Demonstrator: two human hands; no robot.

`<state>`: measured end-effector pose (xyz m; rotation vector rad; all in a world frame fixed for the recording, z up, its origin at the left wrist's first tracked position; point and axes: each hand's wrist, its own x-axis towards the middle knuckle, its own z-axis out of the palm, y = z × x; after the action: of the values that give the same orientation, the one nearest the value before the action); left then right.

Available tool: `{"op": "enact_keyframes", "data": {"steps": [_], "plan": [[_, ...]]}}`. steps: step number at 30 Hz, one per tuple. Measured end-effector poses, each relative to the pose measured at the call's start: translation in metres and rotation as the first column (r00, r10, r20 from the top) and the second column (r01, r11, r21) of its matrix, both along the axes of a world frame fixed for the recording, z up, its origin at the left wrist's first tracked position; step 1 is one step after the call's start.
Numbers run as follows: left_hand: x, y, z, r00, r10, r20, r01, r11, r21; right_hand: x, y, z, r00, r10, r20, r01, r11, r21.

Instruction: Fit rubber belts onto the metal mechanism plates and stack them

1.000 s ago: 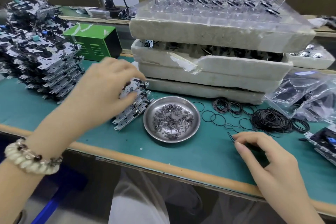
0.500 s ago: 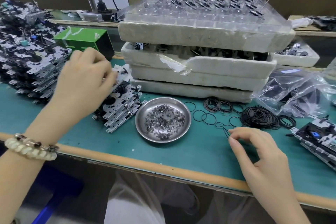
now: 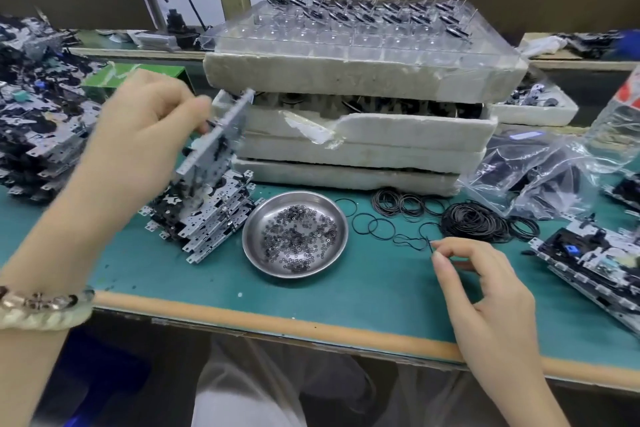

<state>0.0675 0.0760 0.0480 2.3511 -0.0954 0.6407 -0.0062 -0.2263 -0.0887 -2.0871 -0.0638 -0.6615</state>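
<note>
My left hand [image 3: 145, 135] grips a metal mechanism plate [image 3: 221, 139] and holds it tilted in the air above a small stack of plates [image 3: 204, 218] on the green mat. The plate is blurred by motion. My right hand [image 3: 481, 284] pinches a thin black rubber belt [image 3: 412, 243] between thumb and forefinger; the belt still lies partly on the mat. A heap of loose black belts [image 3: 474, 222] sits just beyond that hand.
A steel dish [image 3: 256, 246] of small washers sits between my hands. Stacked white foam trays [image 3: 346, 135] rise behind it. A tall pile of plates [image 3: 38, 135] stands far left, more plates [image 3: 595, 260] at right, and plastic bags [image 3: 540, 177] right rear. The table edge [image 3: 277, 319] runs near me.
My left hand has lifted one plate off the small stack and raised it, tilted. My right hand keeps its pinch on the belt at the mat.
</note>
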Motion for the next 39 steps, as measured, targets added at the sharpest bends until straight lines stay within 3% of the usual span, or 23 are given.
{"op": "enact_keyframes", "data": {"steps": [3, 6, 8, 10, 13, 17, 20, 23, 26, 31, 37, 39], "plan": [[-0.017, -0.043, -0.007, 0.978, -0.198, -0.072, 0.186, 0.972, -0.144, 0.003, -0.003, 0.003, 1.0, -0.013, 0.008, 0.012, 0.983, 0.183], [-0.031, -0.092, -0.03, 0.895, -0.423, -0.142, 0.346, 0.858, -0.38, 0.009, -0.015, 0.008, 0.995, -0.087, 0.051, 0.068, 0.952, 0.297], [-0.036, -0.124, -0.05, 0.831, -0.52, -0.198, 0.379, 0.79, -0.483, 0.012, -0.026, 0.008, 0.984, -0.159, 0.083, 0.125, 0.941, 0.315], [-0.036, -0.146, -0.071, 0.796, -0.535, -0.284, 0.353, 0.79, -0.501, 0.013, -0.036, 0.003, 0.972, -0.217, 0.088, 0.17, 0.911, 0.376], [-0.029, -0.15, -0.095, 0.814, -0.413, -0.409, 0.294, 0.899, -0.324, 0.009, -0.045, -0.005, 0.971, -0.233, 0.056, 0.18, 0.863, 0.473], [-0.03, -0.136, -0.098, 0.917, -0.277, -0.287, 0.273, 0.96, -0.053, 0.005, -0.043, -0.007, 0.98, -0.193, 0.056, 0.157, 0.91, 0.383], [-0.039, -0.132, -0.099, 0.947, -0.225, -0.23, 0.266, 0.949, 0.167, 0.004, -0.037, -0.004, 0.993, -0.12, 0.016, 0.11, 0.949, 0.295], [-0.046, -0.13, -0.104, 0.987, -0.132, -0.086, 0.157, 0.875, 0.458, 0.003, -0.035, -0.003, 0.997, -0.062, -0.034, 0.068, 0.975, 0.213], [-0.047, -0.129, -0.109, 0.994, -0.113, -0.011, 0.098, 0.803, 0.588, 0.003, -0.034, -0.002, 0.998, -0.018, -0.064, 0.031, 0.978, 0.207], [-0.03, -0.126, -0.076, 0.99, -0.088, 0.106, 0.008, 0.803, 0.596, 0.001, -0.032, 0.001, 0.998, -0.02, -0.067, 0.032, 0.982, 0.185], [0.025, -0.143, 0.015, 0.952, -0.25, 0.178, 0.178, 0.922, 0.344, 0.0, -0.032, 0.002, 0.998, -0.027, -0.053, 0.037, 0.98, 0.197], [0.052, -0.157, 0.04, 0.948, -0.233, 0.219, 0.144, 0.923, 0.357, 0.001, -0.033, 0.002, 0.998, -0.027, -0.054, 0.038, 0.976, 0.215]]}}
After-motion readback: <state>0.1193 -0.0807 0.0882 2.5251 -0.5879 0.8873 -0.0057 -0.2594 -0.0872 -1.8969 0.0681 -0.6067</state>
